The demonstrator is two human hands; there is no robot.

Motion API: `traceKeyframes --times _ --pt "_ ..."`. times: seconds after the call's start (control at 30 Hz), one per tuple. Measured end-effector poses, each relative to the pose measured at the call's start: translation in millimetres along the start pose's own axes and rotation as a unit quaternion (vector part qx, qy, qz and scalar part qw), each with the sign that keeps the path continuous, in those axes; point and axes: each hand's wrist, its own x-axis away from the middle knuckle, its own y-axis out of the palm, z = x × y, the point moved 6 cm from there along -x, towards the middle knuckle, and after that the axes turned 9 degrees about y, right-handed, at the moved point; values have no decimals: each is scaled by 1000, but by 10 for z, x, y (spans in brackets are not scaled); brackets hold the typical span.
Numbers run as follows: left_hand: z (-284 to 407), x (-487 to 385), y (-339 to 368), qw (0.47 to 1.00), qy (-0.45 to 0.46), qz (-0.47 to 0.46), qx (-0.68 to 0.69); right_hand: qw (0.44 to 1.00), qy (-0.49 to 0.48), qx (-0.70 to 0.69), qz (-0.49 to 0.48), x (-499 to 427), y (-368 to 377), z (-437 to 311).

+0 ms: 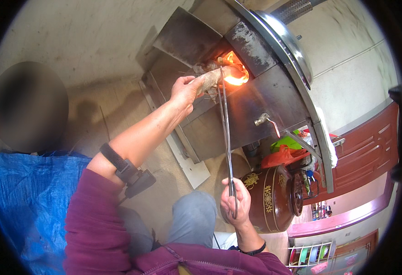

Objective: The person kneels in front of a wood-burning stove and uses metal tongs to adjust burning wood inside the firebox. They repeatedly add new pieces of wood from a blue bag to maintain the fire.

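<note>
My left hand [185, 91] grips the near end of a thick piece of firewood [209, 79]. The wood's far end is inside the mouth of a metal wood stove [266, 94], where a fire [237, 77] burns bright orange. My right hand [237, 202] is closed around the handles of long metal fire tongs [227, 137]. The tips of the tongs reach up to the wood at the stove opening, one of them lying across it. Whether they pinch the wood I cannot tell. Some ash and twigs lie around the opening.
The stove's open door [189, 36] stands left of the fire. A valve with a red lever [268, 121] juts from the stove front. Right of my right hand stands a brown glazed jar [266, 196]. A blue tarp sack [39, 206] is at my left. A metal lid [290, 44] tops the stove.
</note>
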Motion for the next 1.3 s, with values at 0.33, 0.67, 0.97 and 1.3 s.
traceKeyframes --times 0.33,0.67,0.97,1.3 --pt "128 257 -430 982 -121 -82 -117 993 -88 65 42 -928 -314 -233" --pt "158 383 -1079 977 -180 -50 -102 991 -115 -15 63 -1540 -353 -337" --pt "263 487 -1356 975 -187 -39 -112 989 -140 1 38 -793 71 -288" --pt "242 526 -1492 977 -188 -23 -100 997 -69 -1 -35 -487 292 -88"
